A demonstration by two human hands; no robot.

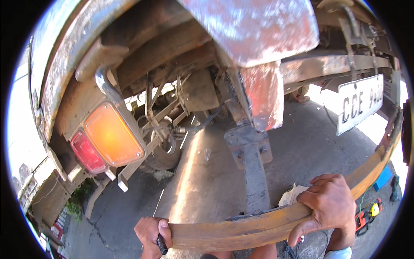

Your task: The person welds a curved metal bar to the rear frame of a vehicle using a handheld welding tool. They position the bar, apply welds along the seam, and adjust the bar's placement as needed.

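A long rusty-brown steel bumper bar (233, 235) curves across the lower part of the head view, behind a truck. My left hand (152, 235) is closed round its left end. A small black object (162, 244) shows beneath the fingers; its kind I cannot make out. Farther right, my right hand (330, 202) grips the bar, fingers over the top and thumb below. Beside those fingers, a crumpled pale piece (292, 195), perhaps paper or cloth, sits behind the bar. A grey steel bracket arm (255, 177) meets the bar between my hands.
An orange and red tail light (113, 134) hangs at the left. Overhead juts a worn, reddish metal plate (258, 30). At the right is a white licence plate (360, 103). Orange and yellow tools (368, 216), a blue item (383, 178) and cables (317, 246) lie on the ground.
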